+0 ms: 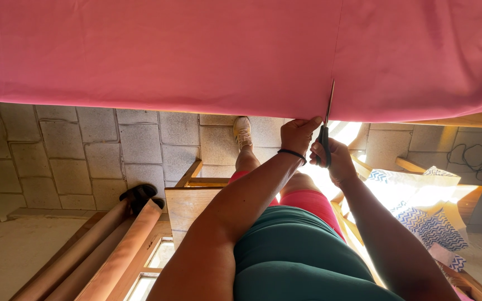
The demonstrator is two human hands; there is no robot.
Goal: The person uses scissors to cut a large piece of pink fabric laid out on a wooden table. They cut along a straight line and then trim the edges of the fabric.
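The pink fabric (196, 50) hangs over the desk (464, 120) edge, thin, limp and light by the look of it, likely to sag or pucker unless held taut beside the cut. The left hand (298, 135) pinches its lower edge just left of the slit, fingers closed on the cloth. The right hand (336, 160) grips black-handled scissors (326, 129), blades pointing up into the slit. Below lie cardboard rolls (107, 251) and chevron-patterned cloth (428, 223).
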